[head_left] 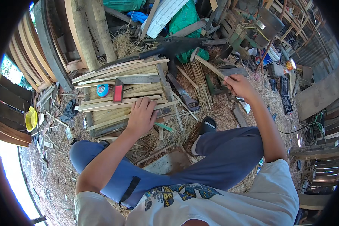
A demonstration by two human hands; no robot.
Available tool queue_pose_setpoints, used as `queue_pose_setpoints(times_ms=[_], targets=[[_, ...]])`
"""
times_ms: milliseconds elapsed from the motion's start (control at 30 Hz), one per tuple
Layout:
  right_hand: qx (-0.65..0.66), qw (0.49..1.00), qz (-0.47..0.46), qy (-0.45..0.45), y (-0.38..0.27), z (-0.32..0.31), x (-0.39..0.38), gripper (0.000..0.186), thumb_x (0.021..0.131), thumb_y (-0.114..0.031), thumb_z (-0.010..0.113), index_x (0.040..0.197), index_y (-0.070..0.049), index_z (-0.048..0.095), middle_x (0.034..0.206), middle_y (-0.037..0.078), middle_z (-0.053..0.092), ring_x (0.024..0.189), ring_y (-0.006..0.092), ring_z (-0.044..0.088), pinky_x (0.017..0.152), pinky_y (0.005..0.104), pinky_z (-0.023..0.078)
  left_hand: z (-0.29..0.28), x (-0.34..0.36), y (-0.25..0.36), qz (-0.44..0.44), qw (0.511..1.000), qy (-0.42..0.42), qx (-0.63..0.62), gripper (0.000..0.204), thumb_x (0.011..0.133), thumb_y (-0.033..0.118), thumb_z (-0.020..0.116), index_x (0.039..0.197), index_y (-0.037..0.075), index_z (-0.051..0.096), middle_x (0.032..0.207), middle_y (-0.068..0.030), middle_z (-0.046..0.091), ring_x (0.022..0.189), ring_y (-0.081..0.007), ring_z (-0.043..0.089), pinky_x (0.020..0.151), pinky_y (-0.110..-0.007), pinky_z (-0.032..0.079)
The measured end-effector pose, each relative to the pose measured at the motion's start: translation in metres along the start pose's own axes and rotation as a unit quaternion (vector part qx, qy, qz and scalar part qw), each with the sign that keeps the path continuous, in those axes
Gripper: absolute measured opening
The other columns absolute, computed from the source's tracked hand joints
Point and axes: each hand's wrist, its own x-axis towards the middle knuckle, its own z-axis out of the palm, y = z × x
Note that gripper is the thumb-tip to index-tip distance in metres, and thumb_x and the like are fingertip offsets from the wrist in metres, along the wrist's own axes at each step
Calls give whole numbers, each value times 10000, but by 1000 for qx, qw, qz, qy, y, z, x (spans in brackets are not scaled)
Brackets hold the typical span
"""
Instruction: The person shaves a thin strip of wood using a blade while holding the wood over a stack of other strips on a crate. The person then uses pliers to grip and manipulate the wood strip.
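My left hand (140,115) lies over the thin wooden strips (118,103) on a low slatted wooden panel (115,116), its fingers spread on them. Out to the right, my right hand (238,86) is closed around the wooden handle of a hammer (211,67), whose small head points away to the upper left. Among the strips sit a blue round tape measure (103,90) and a red-faced block with a dark frame (118,91). A handsaw (184,94) rests just right of the panel, beside a bundle of thin sticks (201,84).
Planks and beams (79,34) lean at the back left. Green sheeting (184,22) and a metal machine (248,34) stand at the back. A yellow bowl (31,118) is at the far left. Wood shavings and scraps cover the ground around my legs (222,154).
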Motion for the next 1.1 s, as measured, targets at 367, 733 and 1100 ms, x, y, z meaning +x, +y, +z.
queue_pose_setpoints(times_ms=[367,733,1100], targets=[[154,986,-56,-29,-25,49,-67,340,1178,-358,502,1174,-44,632,848,-8,571,637,81,569,513,267,420,9,25,3,18,999,-2,-35,292,942,212,778,1200,104,695,1200,-125,603,1153,-348,586,995,-499,474],[330,940,82,-36,32,145,-144,313,1178,-343,519,1156,-47,618,755,-16,515,484,57,401,422,249,301,10,34,0,17,998,-50,-40,265,959,178,736,1208,91,708,1255,-143,597,1203,-369,574,1046,-515,454],[120,991,-39,-38,84,119,-130,273,1167,-293,562,1225,-45,661,747,-27,530,619,63,465,573,265,398,65,77,5,-95,993,66,8,423,1059,170,582,1459,45,529,1488,-196,529,1414,-416,487,1172,-544,383]])
